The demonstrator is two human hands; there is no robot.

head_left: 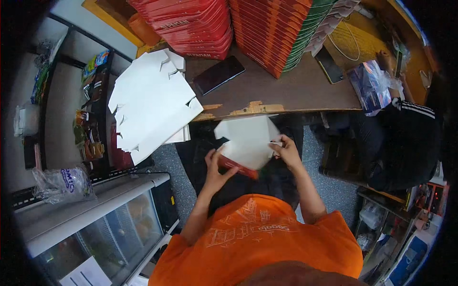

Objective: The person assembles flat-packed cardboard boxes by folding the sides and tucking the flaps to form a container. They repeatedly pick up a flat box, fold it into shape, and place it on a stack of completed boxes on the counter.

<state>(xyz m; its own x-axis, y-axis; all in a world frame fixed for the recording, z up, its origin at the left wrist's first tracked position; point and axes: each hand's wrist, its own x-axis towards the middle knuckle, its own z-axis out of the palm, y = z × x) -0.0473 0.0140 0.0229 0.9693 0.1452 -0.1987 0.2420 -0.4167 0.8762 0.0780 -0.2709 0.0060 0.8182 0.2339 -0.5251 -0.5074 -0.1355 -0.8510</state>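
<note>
A part-folded carton (pixel 248 139), white inside and red outside, is held in front of the table (pixel 276 97). The left hand (pixel 218 172) is clamped on its left side and the right hand (pixel 287 152) pinches its right edge; blur makes the folds hard to tell. On the table sit flat white cartons (pixel 152 102), a dark phone (pixel 219 75) and tall stacks of red boxes (pixel 196 32)

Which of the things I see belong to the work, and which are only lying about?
Likely in use:
white and red cardboard piece, held by left hand and right hand
flat white cardboard blanks, piled
tall stacks of red cardboard boxes

Apparently lying about:
black rectangular phone
dark rectangular phone, farther right
crumpled clear plastic bag
</note>
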